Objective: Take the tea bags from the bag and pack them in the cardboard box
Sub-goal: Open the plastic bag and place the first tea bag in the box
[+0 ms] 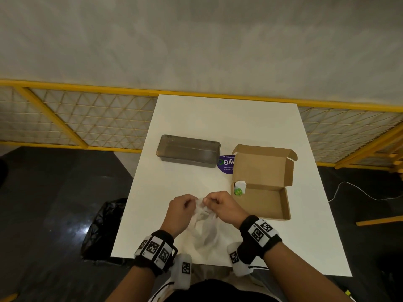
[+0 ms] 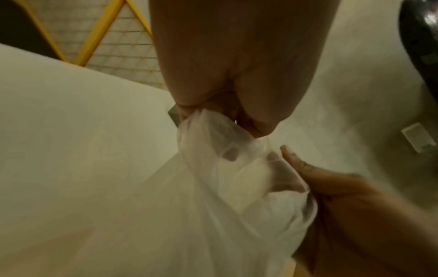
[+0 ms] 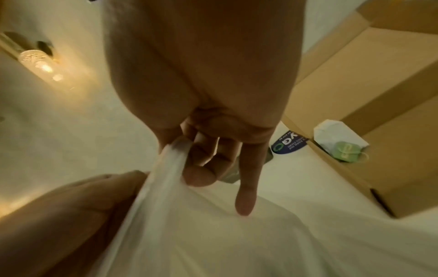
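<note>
Black sack [image 1: 102, 227]: on the dark floor off the table's left edge, crumpled and glossy
Grey lidded container [image 1: 188, 151]: lying flat on the table [image 1: 218, 118], far left of the objects, well apart from both hands
Left hand [image 1: 180, 211]: over the near middle of the table, fingers curled, pinching the left side of the bag's mouth between thumb and fingertips; seen in the left wrist view [image 2: 227, 61] with the film gathered at the fingertips
Plastic bag [image 1: 205, 231]: thin, translucent white, lying on the table between the two wrists, its top edge lifted and held by both hands; the contents cannot be made out through the film; in the left wrist view [image 2: 213, 196] the mouth is pulled slightly apart
Right hand [image 1: 222, 205]: just beside the left, gripping the right side of the bag's mouth; the right wrist view [image 3: 208, 90] shows thumb and forefinger nipping the film while one finger points down, straight and free of the bag
Purple round sticker [image 1: 226, 165]: flat on the table between the container and the box, partly hidden by the box
Tea bag [image 1: 239, 188]: white with a green tag, leaning in the near left corner of the box, also visible in the right wrist view [image 3: 338, 138]
Cardboard box [image 1: 268, 201]: on the right of the table, lid folded back and standing open, near the right hand without touching it
</note>
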`<state>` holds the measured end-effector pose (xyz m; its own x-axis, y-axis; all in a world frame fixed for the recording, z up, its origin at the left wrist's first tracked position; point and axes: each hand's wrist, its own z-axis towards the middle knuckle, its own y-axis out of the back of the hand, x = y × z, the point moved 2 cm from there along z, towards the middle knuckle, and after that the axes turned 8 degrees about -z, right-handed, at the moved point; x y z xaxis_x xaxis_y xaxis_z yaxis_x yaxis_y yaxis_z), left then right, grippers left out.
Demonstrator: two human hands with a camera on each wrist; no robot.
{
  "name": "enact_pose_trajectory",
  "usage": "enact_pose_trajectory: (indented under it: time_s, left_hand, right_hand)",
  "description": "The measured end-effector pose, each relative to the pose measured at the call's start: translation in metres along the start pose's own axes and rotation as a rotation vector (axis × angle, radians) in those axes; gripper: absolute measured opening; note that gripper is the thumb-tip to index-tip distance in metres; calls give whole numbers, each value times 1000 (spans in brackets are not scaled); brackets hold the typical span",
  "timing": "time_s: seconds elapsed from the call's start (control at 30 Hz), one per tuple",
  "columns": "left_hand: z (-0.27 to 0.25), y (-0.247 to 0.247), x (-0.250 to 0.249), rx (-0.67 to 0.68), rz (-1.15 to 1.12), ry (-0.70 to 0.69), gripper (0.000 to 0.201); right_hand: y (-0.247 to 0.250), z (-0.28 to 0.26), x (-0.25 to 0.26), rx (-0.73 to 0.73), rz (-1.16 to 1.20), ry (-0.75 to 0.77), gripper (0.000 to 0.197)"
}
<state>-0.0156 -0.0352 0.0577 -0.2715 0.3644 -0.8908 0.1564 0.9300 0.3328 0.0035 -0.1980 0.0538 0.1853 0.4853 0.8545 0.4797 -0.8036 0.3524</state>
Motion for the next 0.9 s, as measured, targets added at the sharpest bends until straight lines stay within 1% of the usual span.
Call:
enact_pose_trajectory:
  time_s: [0.1,0.13,0.2,0.27,0.3,0.37,0.43,0.47,0.5,0.57,0.63,0.7,0.73,0.8,0.83,0.87,0.9]
  left_hand:
    - [-1,0,0,25,-186,176,32]
    - [-2,1,0,13,-244,219,34]
    - [-3,3,1,-19,-342,277,30]
    - [-4,5,2,-39,-424,310,25]
    - [-3,6,3,-68,-501,338,26]
    - [-3,9,3,-118,-667,409,30]
    - [-2,11,0,-124,-760,423,34]
    - [-1,12,0,-107,-736,410,37]
    - [1,12,2,-88,-623,363,40]
    - [4,14,7,-84,-265,213,38]
    - [5,15,9,-62,-11,68,34]
    - [4,14,8,-22,163,-91,37]
    - [4,13,6,15,197,-152,35]
    - [3,11,-2,98,179,-175,17]
    - [2,10,-5,115,169,-144,21]
    - [4,9,-3,95,137,-100,29]
    - [4,8,-4,45,78,-29,32]
  right_hand:
    - [0,1,-12,-48,81,-46,17]
    - [1,2,-17,-75,54,-55,13]
    - [2,2,-28,-100,-88,-53,12]
    - [3,-1,-36,-75,-193,-77,20]
    - [3,-4,-37,-48,-196,-98,23]
    - [1,-10,-34,26,-150,-118,23]
    - [-1,-14,-27,55,-55,-133,20]
    - [0,-15,-22,49,26,-140,20]
    - [0,-15,-18,40,132,-146,21]
    - [2,-14,-13,28,346,-179,22]
    - [4,-12,-10,28,501,-216,25]
    - [7,-8,-9,45,555,-235,24]
    - [8,-7,-8,59,550,-238,22]
    - [10,-5,-8,66,517,-224,20]
    - [11,-5,-8,52,481,-212,23]
    - [12,-5,-7,26,411,-193,26]
    - [13,-4,-9,-14,318,-165,24]
